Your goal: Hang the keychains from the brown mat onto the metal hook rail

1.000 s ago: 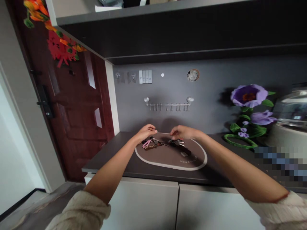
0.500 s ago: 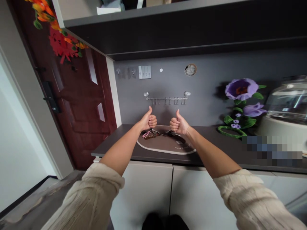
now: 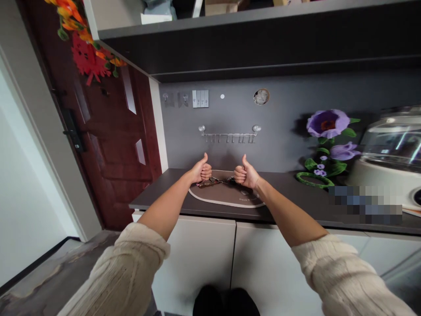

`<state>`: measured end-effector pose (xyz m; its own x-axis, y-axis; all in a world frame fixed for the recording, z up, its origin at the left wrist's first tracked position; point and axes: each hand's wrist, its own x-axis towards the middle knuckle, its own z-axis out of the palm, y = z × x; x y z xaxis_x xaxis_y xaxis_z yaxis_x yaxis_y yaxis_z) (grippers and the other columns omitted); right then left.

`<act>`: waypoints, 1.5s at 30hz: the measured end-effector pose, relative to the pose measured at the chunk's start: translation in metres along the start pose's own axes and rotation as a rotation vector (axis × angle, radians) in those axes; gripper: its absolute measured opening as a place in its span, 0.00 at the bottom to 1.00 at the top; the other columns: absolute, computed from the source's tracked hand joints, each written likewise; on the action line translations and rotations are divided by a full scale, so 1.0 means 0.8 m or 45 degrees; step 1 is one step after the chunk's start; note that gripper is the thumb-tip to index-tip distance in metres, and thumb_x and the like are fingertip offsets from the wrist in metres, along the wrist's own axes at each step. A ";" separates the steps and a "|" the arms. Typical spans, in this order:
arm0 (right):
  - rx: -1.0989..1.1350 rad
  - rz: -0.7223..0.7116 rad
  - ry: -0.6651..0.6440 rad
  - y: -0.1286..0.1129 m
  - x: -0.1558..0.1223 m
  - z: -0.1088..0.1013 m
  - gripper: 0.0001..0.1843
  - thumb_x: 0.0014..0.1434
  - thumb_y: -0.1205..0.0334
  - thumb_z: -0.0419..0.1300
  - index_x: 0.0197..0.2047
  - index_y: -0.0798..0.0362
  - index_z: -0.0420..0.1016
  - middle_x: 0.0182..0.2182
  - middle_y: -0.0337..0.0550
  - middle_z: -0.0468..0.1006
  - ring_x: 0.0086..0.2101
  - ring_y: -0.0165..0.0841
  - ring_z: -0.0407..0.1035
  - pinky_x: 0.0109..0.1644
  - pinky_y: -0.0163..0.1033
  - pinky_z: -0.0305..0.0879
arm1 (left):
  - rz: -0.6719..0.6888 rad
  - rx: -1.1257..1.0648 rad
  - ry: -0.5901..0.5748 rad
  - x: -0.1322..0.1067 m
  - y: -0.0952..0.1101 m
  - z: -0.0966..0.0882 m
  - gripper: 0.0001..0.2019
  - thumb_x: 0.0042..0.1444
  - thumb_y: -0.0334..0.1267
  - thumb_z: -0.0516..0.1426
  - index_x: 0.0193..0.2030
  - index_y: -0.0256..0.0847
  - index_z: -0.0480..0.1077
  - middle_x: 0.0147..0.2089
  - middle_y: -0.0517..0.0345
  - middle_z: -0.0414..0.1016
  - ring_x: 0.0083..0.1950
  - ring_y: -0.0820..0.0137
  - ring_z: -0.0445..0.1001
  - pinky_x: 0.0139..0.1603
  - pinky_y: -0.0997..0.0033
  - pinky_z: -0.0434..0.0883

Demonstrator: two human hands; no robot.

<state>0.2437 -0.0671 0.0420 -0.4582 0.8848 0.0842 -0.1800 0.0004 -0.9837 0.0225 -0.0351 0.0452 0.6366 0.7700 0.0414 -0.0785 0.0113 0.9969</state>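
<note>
Over the mat (image 3: 230, 199) on the dark counter (image 3: 158, 199): both hands up in fists, thumbs raised. Left hand (image 3: 201, 171) clenched, holds nothing; right hand (image 3: 245, 174) same, also empty. Keys (image 3: 219, 181) lie on the mat's far part, between and just below the two fists, not touched as far as visible. Hook rail (image 3: 228, 135) on the wall above. Purple flower (image 3: 327, 123) well right. Red door (image 3: 108, 131) left.
</note>
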 end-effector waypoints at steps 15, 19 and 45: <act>-0.078 -0.301 0.109 0.008 0.081 0.047 0.12 0.49 0.52 0.56 0.30 0.53 0.64 0.10 0.27 0.51 0.12 0.20 0.42 0.16 0.28 0.39 | 0.559 0.499 0.614 0.034 -0.012 -0.045 0.10 0.46 0.40 0.55 0.34 0.36 0.64 0.19 0.65 0.62 0.21 0.79 0.60 0.25 0.78 0.57; -0.180 -0.354 0.341 0.028 0.106 0.051 0.11 0.45 0.57 0.58 0.31 0.54 0.66 0.16 0.31 0.62 0.14 0.20 0.52 0.18 0.28 0.45 | 0.641 0.608 0.758 0.041 -0.034 -0.057 0.09 0.45 0.37 0.55 0.33 0.35 0.66 0.23 0.62 0.65 0.26 0.78 0.63 0.31 0.76 0.61; -1.996 -0.529 0.275 0.076 0.122 0.029 0.09 0.52 0.65 0.54 0.36 0.54 0.74 0.32 0.46 0.71 0.33 0.30 0.64 0.39 0.32 0.56 | 0.471 1.161 0.761 0.039 -0.066 -0.078 0.07 0.47 0.34 0.53 0.29 0.35 0.71 0.26 0.58 0.71 0.27 0.76 0.64 0.30 0.75 0.61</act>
<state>0.1679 0.0083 -0.0061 -0.4591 0.7483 0.4788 0.8175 0.5668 -0.1020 -0.0013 0.0283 -0.0104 0.2057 0.8121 0.5461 0.5548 -0.5564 0.6185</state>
